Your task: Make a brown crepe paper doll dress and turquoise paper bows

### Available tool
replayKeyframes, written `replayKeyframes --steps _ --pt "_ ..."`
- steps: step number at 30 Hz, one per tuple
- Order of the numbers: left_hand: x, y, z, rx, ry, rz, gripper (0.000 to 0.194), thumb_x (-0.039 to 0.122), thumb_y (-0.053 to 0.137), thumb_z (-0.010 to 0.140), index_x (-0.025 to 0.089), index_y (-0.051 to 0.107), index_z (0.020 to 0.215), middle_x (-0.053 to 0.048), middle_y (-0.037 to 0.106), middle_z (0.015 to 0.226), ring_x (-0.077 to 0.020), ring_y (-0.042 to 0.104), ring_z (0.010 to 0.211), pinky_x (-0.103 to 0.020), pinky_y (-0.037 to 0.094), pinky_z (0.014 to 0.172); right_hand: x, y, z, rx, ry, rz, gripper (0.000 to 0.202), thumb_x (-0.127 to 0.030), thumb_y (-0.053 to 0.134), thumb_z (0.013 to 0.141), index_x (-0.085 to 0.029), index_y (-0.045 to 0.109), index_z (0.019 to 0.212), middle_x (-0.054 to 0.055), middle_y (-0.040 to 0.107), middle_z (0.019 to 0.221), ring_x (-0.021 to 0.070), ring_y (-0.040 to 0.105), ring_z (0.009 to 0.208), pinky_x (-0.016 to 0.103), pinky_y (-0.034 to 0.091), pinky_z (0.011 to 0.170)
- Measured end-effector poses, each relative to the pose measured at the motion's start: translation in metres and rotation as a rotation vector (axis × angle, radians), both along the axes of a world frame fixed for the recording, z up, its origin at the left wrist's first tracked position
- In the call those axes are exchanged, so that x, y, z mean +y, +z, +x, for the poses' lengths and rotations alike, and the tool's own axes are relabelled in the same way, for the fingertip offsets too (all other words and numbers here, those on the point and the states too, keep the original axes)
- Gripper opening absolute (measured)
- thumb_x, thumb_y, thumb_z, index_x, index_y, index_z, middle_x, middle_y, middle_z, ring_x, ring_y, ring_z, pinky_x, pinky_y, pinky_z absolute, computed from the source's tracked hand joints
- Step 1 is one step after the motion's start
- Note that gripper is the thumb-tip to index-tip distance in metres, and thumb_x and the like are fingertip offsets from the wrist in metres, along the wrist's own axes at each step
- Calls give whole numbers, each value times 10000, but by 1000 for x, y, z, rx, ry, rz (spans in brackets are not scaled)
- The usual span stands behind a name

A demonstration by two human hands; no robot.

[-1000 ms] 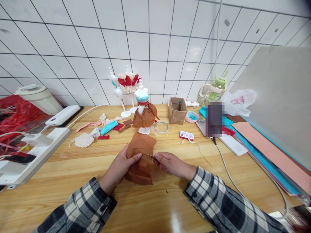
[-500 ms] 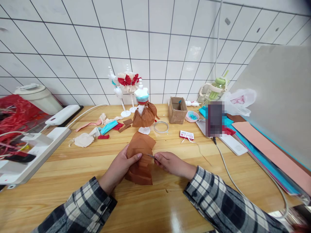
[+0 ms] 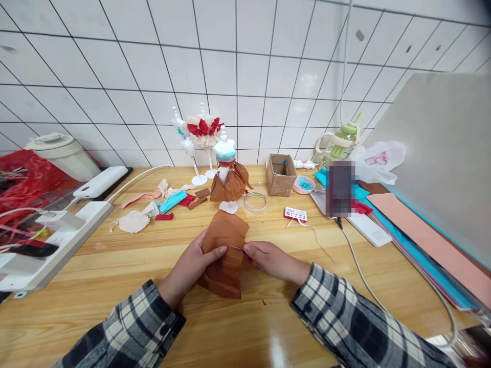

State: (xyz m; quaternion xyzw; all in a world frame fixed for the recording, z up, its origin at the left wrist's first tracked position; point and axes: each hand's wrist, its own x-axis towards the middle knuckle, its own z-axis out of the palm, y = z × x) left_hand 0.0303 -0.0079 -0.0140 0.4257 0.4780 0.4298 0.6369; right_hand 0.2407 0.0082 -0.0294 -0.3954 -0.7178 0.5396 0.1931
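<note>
My left hand (image 3: 199,258) grips a sheet of thin brown crepe paper (image 3: 224,230), its thumb pressed on top and the other fingers underneath. At the sheet's right side my right hand (image 3: 264,257) is closed round a slim, pointed metal tool (image 3: 237,248). The tool's tip lies over the paper near the left thumb; its handle is hidden in the fingers, so its exact kind is unclear. Just beyond the sheet stands a small white dress form (image 3: 224,149) with a blue and red band and a gathered brown skirt (image 3: 230,185).
Behind are another dress form with red bows (image 3: 205,127), a metal ring (image 3: 255,201) and a cardboard box (image 3: 281,175). Coloured scraps (image 3: 172,202) lie left, near a power strip (image 3: 69,245). A red-and-white packet (image 3: 295,214), a cable (image 3: 360,271) and coloured sheets (image 3: 422,240) lie right.
The brown sheet has tilted and spread a little, its lower edge now slightly nearer me. Less of the metal tool shows beside my right fingers. Both hands keep their hold.
</note>
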Motion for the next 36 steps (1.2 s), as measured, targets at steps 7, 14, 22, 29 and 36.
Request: replayKeyframes --steps 7,14,22,29,36 --pt "0 0 0 2 -21 8 642 306 774 663 181 512 1235 -105 666 1171 -304 626 1053 -384 522 846 2 0 0 -66 15 55 527 -609 240 918 -178 460 709 -13 458 649 119 419 625 246 352 580" --pt "-1 2 1 8 -18 4 679 333 776 653 180 504 1257 -117 662 1178 -311 640 1027 -404 527 842 1 0 0 -32 6 33 529 -620 247 911 -177 471 726 -7 469 682 124 440 659 247 379 612" --pt "0 0 1 39 11 36 666 339 773 656 178 503 1244 -106 673 1154 -312 626 1051 -388 527 840 0 1 0 -6 11 -4 541 -646 268 892 -175 473 723 -7 465 683 122 422 655 245 361 602" --pt "4 -1 -3 80 51 96 652 347 777 653 182 499 1220 -93 653 1184 -297 614 1055 -360 514 854 -1 5 0 64 -24 -109 568 -678 287 867 -167 489 723 -17 454 662 103 395 602 237 335 577" --pt "4 -2 -4 -7 57 77 670 331 740 704 203 435 1287 -91 630 1226 -288 605 1084 -339 526 831 -1 3 0 62 -55 -97 584 -692 281 858 -167 493 718 -18 445 652 103 388 599 234 329 570"
